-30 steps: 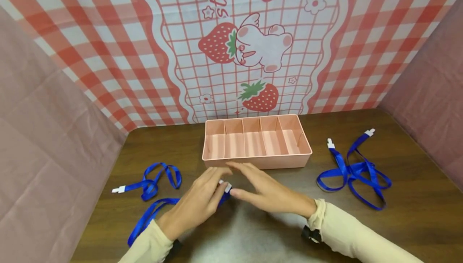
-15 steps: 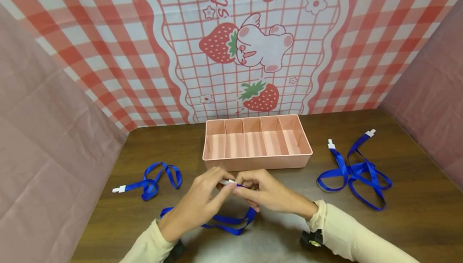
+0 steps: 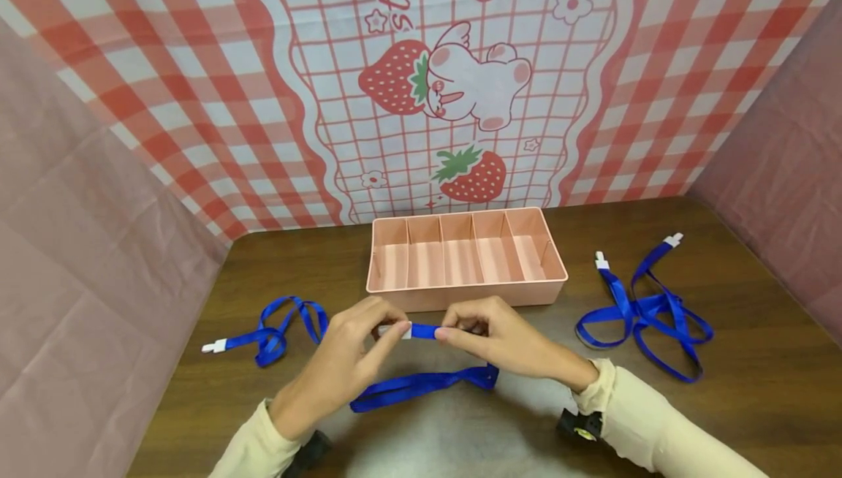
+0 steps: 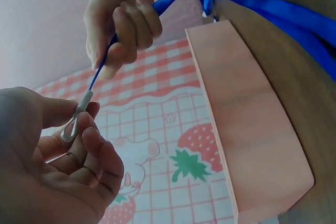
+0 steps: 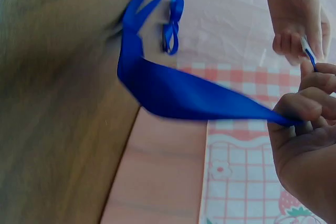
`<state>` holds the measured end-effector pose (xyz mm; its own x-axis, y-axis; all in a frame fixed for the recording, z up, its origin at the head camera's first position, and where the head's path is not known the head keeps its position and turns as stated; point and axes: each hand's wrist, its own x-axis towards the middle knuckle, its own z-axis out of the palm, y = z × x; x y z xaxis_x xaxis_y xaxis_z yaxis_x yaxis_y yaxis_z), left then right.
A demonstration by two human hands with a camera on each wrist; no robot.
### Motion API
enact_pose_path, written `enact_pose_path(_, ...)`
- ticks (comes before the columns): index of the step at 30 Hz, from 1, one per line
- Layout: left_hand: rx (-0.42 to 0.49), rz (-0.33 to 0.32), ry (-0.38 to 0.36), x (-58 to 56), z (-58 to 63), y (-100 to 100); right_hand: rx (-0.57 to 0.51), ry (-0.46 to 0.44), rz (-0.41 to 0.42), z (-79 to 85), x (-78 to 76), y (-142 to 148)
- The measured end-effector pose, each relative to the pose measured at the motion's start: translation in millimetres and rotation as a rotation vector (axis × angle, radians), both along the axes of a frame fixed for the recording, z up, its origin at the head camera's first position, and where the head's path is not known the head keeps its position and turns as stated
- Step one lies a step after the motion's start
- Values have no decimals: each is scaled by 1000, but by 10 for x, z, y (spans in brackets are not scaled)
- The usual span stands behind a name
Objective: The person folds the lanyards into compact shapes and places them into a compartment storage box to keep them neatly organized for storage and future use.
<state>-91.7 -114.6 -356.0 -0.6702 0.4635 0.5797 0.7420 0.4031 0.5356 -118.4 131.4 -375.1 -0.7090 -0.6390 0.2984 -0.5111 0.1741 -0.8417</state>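
One white clip (image 3: 406, 330) is pinched by the left hand (image 3: 342, 361) in the head view, before the pink box (image 3: 468, 297); the right hand (image 3: 520, 339), now farther off, pinches its blue strap (image 3: 425, 332). Left wrist view: the span between runs straight, apparently being smoothed. Right wrist view: the remainder trails.

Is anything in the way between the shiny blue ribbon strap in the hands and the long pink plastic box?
Nothing visible stands between the shiny blue ribbon strap and the pink plastic box. Only the box's own near wall rises before its open compartments.
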Motion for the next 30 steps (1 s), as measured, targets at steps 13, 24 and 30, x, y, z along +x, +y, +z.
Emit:
enact_pose_path(13,14,15,-1,4,30,-110,43,63,-79,74,-45,197)
enact_pose_path(24,-1,46,-45,5,64,-262,91,51,-86,257,-70,414)
enact_pose_path(30,-1,47,-23,-6,96,-284,103,50,-80,308,-57,489)
